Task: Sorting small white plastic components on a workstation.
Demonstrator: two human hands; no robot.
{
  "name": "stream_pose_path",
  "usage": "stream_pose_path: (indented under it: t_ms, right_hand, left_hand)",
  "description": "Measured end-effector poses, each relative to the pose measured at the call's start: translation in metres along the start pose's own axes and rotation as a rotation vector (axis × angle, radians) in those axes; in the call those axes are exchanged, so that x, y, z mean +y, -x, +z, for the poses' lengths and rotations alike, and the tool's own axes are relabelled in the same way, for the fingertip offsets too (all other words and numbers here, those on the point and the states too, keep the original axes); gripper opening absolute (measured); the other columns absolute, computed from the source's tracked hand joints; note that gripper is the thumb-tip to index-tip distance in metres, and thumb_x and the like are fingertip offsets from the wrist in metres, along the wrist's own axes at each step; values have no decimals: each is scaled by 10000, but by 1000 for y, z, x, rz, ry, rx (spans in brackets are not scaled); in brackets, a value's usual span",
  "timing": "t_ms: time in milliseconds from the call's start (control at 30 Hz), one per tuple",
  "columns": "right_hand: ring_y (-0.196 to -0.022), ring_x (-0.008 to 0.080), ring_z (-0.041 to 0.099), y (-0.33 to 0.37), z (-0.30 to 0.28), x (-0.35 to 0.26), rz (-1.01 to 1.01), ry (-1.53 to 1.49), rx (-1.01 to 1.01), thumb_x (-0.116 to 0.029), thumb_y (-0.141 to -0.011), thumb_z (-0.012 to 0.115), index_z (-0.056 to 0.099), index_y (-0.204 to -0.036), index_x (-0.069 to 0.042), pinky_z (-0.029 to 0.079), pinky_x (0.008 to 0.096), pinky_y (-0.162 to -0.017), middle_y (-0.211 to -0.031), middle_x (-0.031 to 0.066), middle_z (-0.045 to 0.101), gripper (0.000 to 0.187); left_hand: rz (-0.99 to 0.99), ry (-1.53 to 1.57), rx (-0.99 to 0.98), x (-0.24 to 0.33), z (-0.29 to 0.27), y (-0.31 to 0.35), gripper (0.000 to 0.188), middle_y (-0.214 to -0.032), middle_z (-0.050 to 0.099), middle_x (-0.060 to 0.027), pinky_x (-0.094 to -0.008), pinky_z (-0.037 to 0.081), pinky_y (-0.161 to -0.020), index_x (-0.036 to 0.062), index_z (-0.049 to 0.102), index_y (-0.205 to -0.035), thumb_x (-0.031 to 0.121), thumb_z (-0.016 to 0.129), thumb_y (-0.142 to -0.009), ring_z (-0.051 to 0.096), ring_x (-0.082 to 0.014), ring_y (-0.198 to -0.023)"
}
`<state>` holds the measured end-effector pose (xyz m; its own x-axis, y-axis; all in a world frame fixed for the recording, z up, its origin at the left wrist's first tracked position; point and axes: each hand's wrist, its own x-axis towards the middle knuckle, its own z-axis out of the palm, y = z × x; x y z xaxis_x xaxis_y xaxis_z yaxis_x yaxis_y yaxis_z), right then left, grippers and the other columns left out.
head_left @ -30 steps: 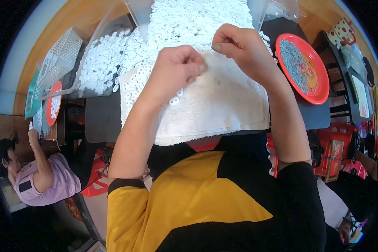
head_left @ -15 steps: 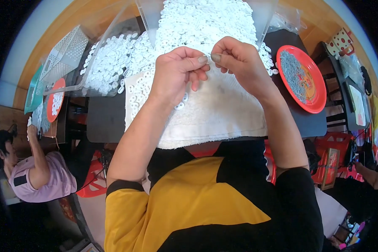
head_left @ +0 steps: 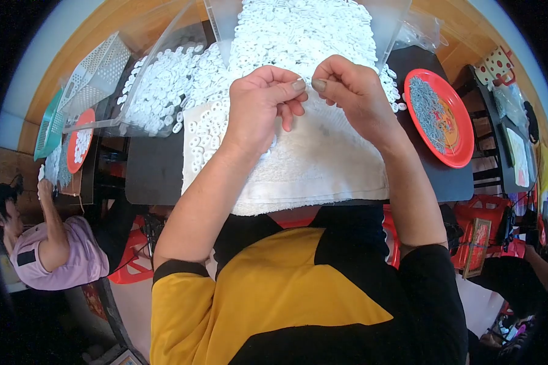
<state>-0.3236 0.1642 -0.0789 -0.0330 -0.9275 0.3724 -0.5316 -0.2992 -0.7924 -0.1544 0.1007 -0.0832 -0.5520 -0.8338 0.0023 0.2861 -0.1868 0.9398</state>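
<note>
Left hand (head_left: 256, 106), right hand (head_left: 356, 97) pinched, nearly meeting, contents unclear | step: seemingly fingertip work by white cloth (head_left: 323, 161) | next: steadiness needed

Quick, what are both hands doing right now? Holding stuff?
Left hand: pinched closed; anything held is too small to make out.
Right hand: pinched closed too; can't tell what's in it.

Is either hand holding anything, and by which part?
The left hand seems to pinch a tiny white piece; its gripped part is hidden. Whether the right hand holds anything can't be told.
</note>
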Motion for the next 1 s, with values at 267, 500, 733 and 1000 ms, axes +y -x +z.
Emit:
stream_pose_path:
  t_ms: [267, 500, 733, 1000]
  right_hand:
    - [-652, 77, 484, 0, 2, -3, -31, 63, 19, -58, -913, 571, 567, -842, -13, 413, 227, -592, -703, -7, 537, 85]
    - [-642, 70, 481, 1, 14, -4, -3, 34, 51, -53, -899, 584, 574, -852, -8, 408, 221, -581, -704, -12, 542, 66]
    - [-644, 53, 493, 1, 12, 1, 47, -136, 72, -80, -905, 595, 609, -875, -30, 394, 202, -573, -721, -28, 561, 60]
    - [-646, 52, 491, 0, 10, 0, 66, -78, 76, -87, -906, 598, 611, -874, -29, 393, 200, -572, -719, -30, 558, 68]
  left_hand:
    - [21, -82, 13, -1, 2, 3, 82, -759, 652, -110, -209, 410, -417, -47, 622, -903, 33, 624, -884, 586, -122, -558]
    - [66, -40, 100, -5, 9, 7, 36, -702, 631, -110, -220, 381, -383, -44, 603, -854, -21, 631, -852, 572, -131, -521]
    - [20, -23, 102, 0, 6, 5, 35, -714, 639, -107, -226, 394, -402, -42, 627, -874, -16, 636, -852, 572, -132, -533]
    - [7, -95, 85, 2, 3, 3, 42, -722, 633, -92, -224, 412, -426, -39, 637, -871, 2, 633, -862, 561, -120, -542]
